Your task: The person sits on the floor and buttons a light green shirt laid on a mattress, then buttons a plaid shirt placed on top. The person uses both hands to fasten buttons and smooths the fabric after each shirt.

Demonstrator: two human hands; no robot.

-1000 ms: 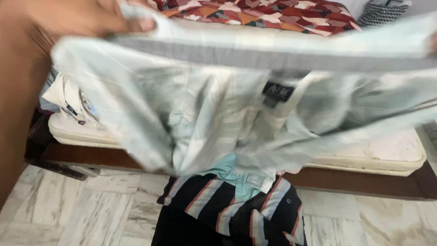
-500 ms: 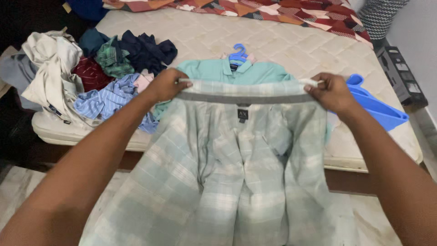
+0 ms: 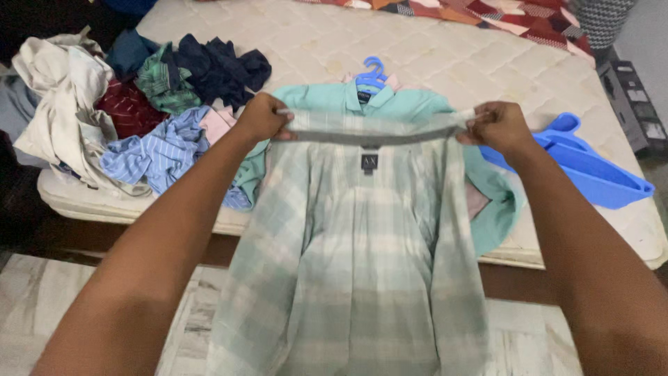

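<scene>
I hold a pale green and white checked shirt up by its grey collar, stretched flat between both hands. My left hand pinches the collar's left end and my right hand pinches its right end. The shirt hangs down past the mattress edge toward the floor. Behind it, a teal shirt lies on the mattress with a blue hanger at its collar.
A heap of mixed clothes covers the mattress's left side. A stack of blue hangers lies at the right edge of the cream mattress. A patterned red blanket is at the back. Marble floor shows below.
The shirt, first held close and filling the view, has been lowered and spread flat by the collar. The two hands have moved a little farther apart, pulling the collar straighter.
</scene>
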